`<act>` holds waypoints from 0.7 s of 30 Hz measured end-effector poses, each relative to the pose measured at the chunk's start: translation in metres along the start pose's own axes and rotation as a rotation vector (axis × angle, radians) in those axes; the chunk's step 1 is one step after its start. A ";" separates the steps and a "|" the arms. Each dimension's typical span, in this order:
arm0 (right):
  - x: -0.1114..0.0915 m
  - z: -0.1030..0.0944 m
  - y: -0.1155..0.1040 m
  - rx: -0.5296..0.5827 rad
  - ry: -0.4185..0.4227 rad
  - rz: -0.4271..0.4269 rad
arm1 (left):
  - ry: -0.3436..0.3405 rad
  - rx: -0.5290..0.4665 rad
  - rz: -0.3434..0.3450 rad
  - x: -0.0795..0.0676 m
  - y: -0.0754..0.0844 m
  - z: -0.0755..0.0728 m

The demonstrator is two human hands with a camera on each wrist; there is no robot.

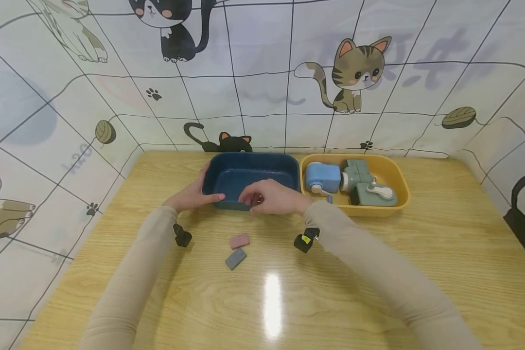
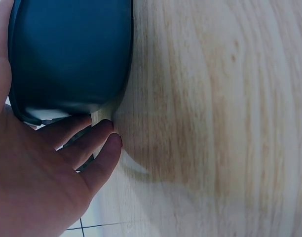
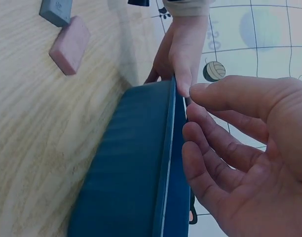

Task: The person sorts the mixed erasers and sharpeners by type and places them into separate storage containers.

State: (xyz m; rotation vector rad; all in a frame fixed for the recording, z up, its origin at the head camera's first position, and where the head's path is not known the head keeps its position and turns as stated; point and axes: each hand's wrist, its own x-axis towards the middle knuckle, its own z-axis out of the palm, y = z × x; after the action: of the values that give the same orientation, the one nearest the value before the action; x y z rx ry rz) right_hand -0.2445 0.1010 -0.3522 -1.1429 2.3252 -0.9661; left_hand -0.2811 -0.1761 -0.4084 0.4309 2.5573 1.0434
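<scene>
A dark blue plastic bin (image 1: 251,177) stands toward the back of the table. My left hand (image 1: 197,194) holds its left end, the thumb reaching over the front rim and the fingers against the outer wall; in the left wrist view, that hand's fingertips come down close to the tabletop. My right hand (image 1: 273,197) is over the bin's front rim, fingers loosely bent with nothing between them in the right wrist view. In front of the bin lie a small pink rectangular block (image 1: 239,241) and a grey one (image 1: 236,258), their ends close together.
Right beside the blue bin is a yellow bin (image 1: 402,187). It contains a blue device (image 1: 323,177) with a small crank and a grey-green device (image 1: 363,182) with a pale lever. A cat-print sheet (image 1: 267,92) rises behind the wooden table (image 1: 332,291).
</scene>
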 end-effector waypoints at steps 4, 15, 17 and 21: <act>-0.001 0.005 -0.001 0.011 -0.003 -0.016 | 0.003 0.000 0.005 0.000 0.000 0.000; -0.009 0.015 0.000 0.020 -0.017 -0.027 | -0.004 0.000 -0.010 0.000 0.000 0.000; -0.010 0.018 0.001 0.027 -0.024 -0.026 | -0.005 0.002 -0.011 0.001 -0.001 0.000; -0.011 0.023 0.003 0.038 -0.039 -0.021 | -0.005 -0.002 -0.007 0.001 -0.001 0.000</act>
State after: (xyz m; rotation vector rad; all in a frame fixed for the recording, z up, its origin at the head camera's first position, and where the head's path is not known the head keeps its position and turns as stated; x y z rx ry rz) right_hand -0.2258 0.1020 -0.3696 -1.1630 2.2586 -0.9826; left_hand -0.2821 -0.1765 -0.4097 0.4239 2.5512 1.0409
